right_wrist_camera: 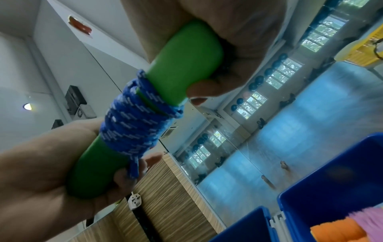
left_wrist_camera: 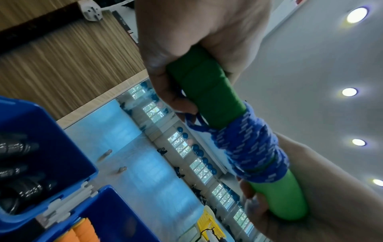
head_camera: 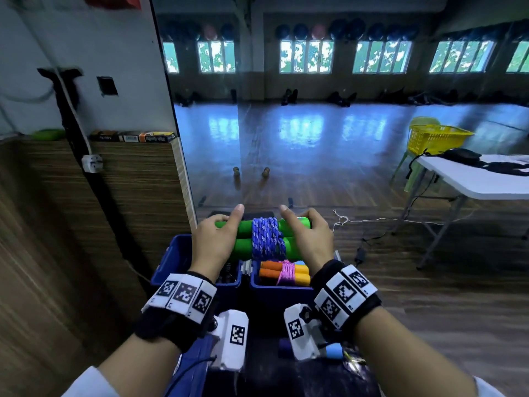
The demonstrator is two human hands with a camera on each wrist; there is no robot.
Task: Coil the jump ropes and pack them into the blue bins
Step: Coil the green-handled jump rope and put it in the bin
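A jump rope with two green handles [head_camera: 244,236] side by side and blue cord [head_camera: 267,239] wound round their middle is held level above the blue bins. My left hand [head_camera: 213,239] grips the handles' left end [left_wrist_camera: 199,85], index finger pointing forward. My right hand [head_camera: 307,236] grips the right end [right_wrist_camera: 186,62], index finger also raised. Below, the right blue bin [head_camera: 282,293] holds an orange-handled rope wound in pink cord [head_camera: 284,272]. The left blue bin [head_camera: 177,253] holds dark ropes [left_wrist_camera: 16,180].
A wood-panelled wall [head_camera: 86,224] and a large mirror [head_camera: 315,110] stand ahead. A white folding table [head_camera: 472,181] with a yellow basket [head_camera: 435,138] behind it is at the right. Cables [head_camera: 372,222] trail on the wooden floor.
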